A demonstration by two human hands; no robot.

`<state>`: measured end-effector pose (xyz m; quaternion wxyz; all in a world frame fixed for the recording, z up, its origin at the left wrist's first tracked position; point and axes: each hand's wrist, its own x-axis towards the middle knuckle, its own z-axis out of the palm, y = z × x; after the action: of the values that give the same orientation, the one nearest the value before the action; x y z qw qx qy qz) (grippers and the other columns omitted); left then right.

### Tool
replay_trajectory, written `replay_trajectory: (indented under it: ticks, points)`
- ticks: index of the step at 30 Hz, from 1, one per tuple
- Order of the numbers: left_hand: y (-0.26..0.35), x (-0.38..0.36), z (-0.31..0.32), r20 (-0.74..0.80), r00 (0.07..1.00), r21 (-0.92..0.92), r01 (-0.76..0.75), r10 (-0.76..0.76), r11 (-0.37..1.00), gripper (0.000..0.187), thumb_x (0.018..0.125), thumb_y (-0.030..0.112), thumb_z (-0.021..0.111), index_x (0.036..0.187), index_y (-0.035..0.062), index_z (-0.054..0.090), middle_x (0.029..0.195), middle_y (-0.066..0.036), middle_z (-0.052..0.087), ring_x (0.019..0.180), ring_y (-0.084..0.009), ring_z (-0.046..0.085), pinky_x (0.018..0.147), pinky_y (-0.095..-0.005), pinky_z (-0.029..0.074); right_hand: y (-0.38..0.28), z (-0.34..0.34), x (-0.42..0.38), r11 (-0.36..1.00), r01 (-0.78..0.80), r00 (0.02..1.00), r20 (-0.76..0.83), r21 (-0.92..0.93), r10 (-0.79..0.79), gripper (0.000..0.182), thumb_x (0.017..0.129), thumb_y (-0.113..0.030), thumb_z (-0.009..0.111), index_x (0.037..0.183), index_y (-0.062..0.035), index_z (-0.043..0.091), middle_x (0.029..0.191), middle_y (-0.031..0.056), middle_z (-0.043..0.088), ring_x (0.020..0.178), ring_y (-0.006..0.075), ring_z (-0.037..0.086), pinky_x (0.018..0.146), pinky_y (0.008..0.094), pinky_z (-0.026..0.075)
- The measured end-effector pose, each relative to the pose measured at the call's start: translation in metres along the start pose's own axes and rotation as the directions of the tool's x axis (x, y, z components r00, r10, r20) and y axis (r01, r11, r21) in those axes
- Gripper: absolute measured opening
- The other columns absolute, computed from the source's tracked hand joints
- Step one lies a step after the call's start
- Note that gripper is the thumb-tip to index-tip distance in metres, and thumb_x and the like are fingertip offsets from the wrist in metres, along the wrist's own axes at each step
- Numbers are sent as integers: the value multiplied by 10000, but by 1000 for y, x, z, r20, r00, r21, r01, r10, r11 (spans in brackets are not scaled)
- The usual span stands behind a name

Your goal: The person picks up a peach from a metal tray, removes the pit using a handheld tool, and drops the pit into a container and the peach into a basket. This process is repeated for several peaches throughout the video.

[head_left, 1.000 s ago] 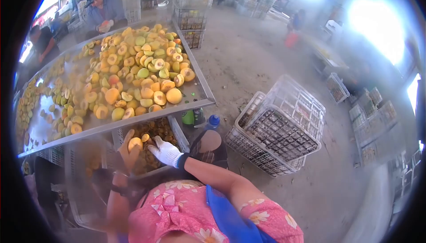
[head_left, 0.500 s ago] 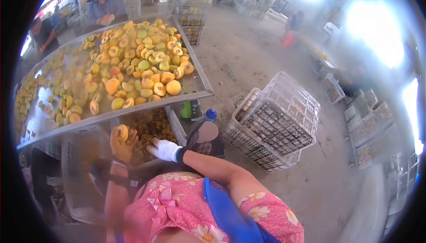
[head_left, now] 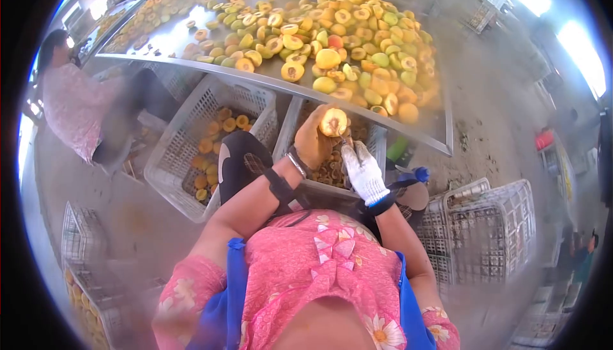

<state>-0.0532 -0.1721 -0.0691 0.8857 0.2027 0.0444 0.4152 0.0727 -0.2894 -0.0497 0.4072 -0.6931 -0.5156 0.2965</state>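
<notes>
The left hand (head_left: 310,144), bare, was clamped on a fruit half (head_left: 333,122), its pale cut face turned upward. The fruit half was positioned just outside the near edge of the surface (head_left: 274,69), above the center crate (head_left: 378,150). The right hand (head_left: 363,172), fitted with a white glove, had its thumb and fingers brought together on a slender item (head_left: 345,140). The upper end of the slender item was at the lower edge of the fruit half; whether the two were in contact could not be determined.

The surface was a metal tray-like top with a raised rim. It bore a fruit pile (head_left: 377,37) of yellow, orange and green pieces, many halved with the cut face exposed. The pieces were heaped toward the right and spread thinner toward the left.

The center crate was located below both hands and contained small brown pieces. The left crate (head_left: 172,149) stood beside it and contained orange fruit halves. A green item (head_left: 397,148) and a blue cap (head_left: 421,174) were located to the right of the center crate. Light-colored crates (head_left: 485,235) stood farther right. A seated person (head_left: 80,104) was at the far left.
</notes>
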Motion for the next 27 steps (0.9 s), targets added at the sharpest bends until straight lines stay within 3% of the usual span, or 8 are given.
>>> replay_trajectory:
  ticks: [2,4,5,8,12,18,24,27]
  points:
    - [-2,2,-4,18,999,51,-34,33,998,450,1050,371,472,1328,20,507,1122,-178,651,990,-315,663,880,-442,552,-2,2,4,998,52,999,-7,-26,-53,398,997,-407,549,1115,-31,601,898,283,659,917,492,627,742,515,493]
    - [-8,-2,-4,37,978,504,-197,207,841,460,1044,386,480,1320,20,519,1086,-177,654,970,-305,658,869,-439,545,1,6,9,996,75,997,-6,-40,-75,400,998,-402,547,1116,-24,596,893,286,657,910,496,625,744,521,492]
    - [-8,-3,-1,57,972,538,-224,230,813,459,1042,387,483,1318,22,523,1079,-174,653,959,-301,657,865,-439,546,3,8,12,998,51,999,12,-24,-50,404,999,-401,543,1127,-22,595,901,291,656,913,497,624,748,521,493]
    - [-11,-4,6,46,961,572,-250,273,781,453,1036,388,490,1300,23,537,1054,-161,648,927,-286,648,860,-438,545,5,13,18,999,36,999,36,10,-37,424,1005,-404,531,1164,-16,587,939,306,654,936,500,619,765,521,494]
    - [-7,0,9,-142,987,106,-64,79,992,413,1031,356,494,1265,22,554,1027,-135,636,906,-258,637,854,-421,545,2,19,17,991,134,991,-2,3,-134,467,1012,-423,505,1211,-6,573,1021,317,653,1004,502,608,811,516,496]
    - [-15,1,7,-218,908,415,-245,358,876,359,1022,346,482,1129,22,596,988,-106,638,851,-226,651,728,-371,576,1,26,18,992,123,989,85,-5,-122,510,1015,-441,476,1278,-10,550,1070,316,655,1059,503,599,865,510,497]
    - [6,-3,15,-370,928,268,58,47,962,467,1033,440,439,1092,13,618,954,-112,653,812,-230,666,676,-348,578,11,34,14,991,115,989,106,-68,-107,516,1008,-441,497,1295,-16,545,1077,309,657,1070,496,601,864,507,497]
    - [-12,8,-11,-226,900,586,-180,372,790,472,1024,457,469,1083,17,629,953,-120,666,801,-245,678,692,-350,586,19,40,16,982,185,981,55,37,-187,484,1012,-421,500,1259,-9,562,1063,312,657,1062,498,601,855,507,500]
